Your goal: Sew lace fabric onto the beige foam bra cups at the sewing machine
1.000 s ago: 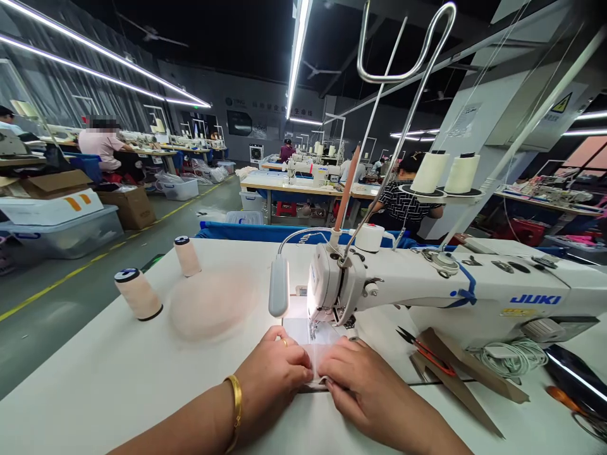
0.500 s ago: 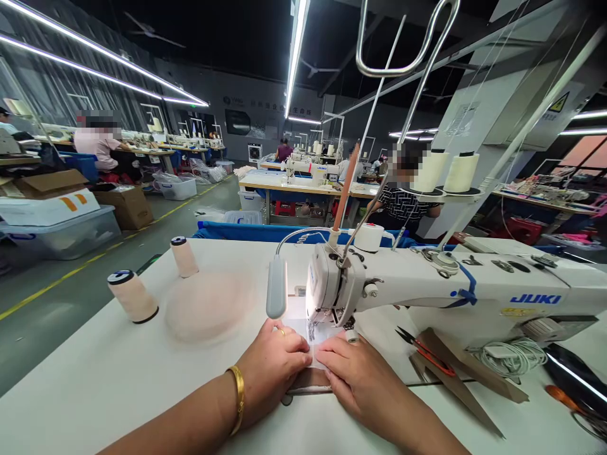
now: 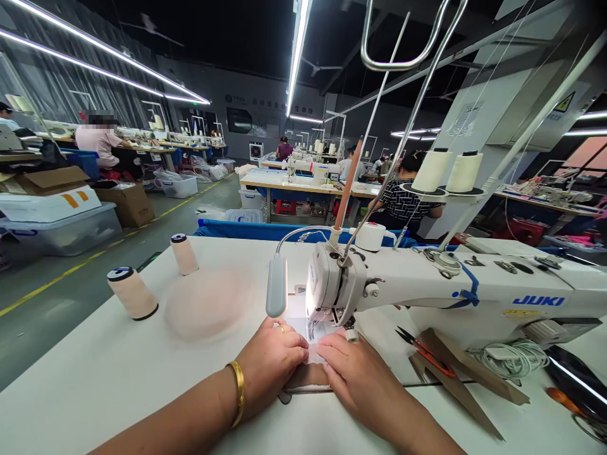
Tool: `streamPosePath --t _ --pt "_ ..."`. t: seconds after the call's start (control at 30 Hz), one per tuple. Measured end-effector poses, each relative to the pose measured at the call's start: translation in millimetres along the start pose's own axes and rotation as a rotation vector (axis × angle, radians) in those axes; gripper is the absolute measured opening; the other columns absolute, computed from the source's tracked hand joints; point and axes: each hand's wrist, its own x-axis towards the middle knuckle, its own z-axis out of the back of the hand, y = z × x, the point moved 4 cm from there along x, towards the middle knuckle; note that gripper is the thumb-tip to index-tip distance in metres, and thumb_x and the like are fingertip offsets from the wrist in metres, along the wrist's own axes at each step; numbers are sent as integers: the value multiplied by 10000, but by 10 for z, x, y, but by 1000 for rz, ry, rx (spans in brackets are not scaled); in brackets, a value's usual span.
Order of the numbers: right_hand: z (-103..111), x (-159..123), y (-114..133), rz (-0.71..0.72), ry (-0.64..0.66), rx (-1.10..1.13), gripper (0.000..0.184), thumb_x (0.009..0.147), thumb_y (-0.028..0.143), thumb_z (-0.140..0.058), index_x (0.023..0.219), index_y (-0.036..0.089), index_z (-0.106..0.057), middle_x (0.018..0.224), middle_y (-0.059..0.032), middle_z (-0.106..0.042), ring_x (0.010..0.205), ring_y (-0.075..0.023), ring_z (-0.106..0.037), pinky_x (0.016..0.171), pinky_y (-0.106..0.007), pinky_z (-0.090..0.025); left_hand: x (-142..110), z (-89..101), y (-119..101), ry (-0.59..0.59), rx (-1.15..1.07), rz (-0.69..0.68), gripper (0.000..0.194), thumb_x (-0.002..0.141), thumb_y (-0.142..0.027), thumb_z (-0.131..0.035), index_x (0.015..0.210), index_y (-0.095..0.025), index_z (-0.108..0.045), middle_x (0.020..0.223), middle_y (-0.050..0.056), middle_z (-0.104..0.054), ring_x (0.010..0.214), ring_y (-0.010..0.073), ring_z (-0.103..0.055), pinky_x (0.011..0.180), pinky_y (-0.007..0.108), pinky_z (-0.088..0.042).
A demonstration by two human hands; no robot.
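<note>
A white JUKI sewing machine (image 3: 427,287) stands on the white table (image 3: 118,379). A small pale fabric piece (image 3: 313,341) lies under its needle. My left hand (image 3: 272,363), with a ring and a gold bangle, presses its curled fingers on the fabric's left edge. My right hand (image 3: 363,379) lies on the fabric's right side, its fingers pressed together just before the presser foot. Both hands touch the fabric and nearly meet.
Two thread cones (image 3: 131,294) and a pale round cloth (image 3: 208,303) sit at the left. Snips (image 3: 424,351), brown card strips (image 3: 467,379) and a coiled cord (image 3: 515,357) lie at the right. Other people sit at machines behind.
Both hands have slid forward with the fabric toward the needle. A brown strip of the machine bed now shows beneath them.
</note>
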Motion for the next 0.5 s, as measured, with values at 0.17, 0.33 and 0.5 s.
streamPosePath --t 0.17,0.33,0.5 --pt "-29 19 -49 -31 -9 -24 238 962 64 -466 985 202 -658 1008 -83 -699 908 -261 -630 753 -369 -492 30 -47 52 -7 51 17 301 961 -34 -478 942 -204 -726 997 6 -802 825 207 -692 858 433 -390" --pt "-53 47 -67 -77 -22 -31 277 961 88 -470 1098 223 -669 1094 -82 -711 921 -258 -657 758 -368 -522 23 -54 103 -27 104 26 323 986 -61 -454 896 -207 -727 961 -4 -804 786 200 -681 821 424 -409" --pt "-74 -6 -192 -105 -37 -42 338 984 128 -437 1191 243 -679 1229 -88 -721 980 -276 -699 788 -401 -577 136 -142 162 16 100 47 330 1004 -77 -445 876 -190 -728 968 11 -800 826 207 -695 837 433 -445"
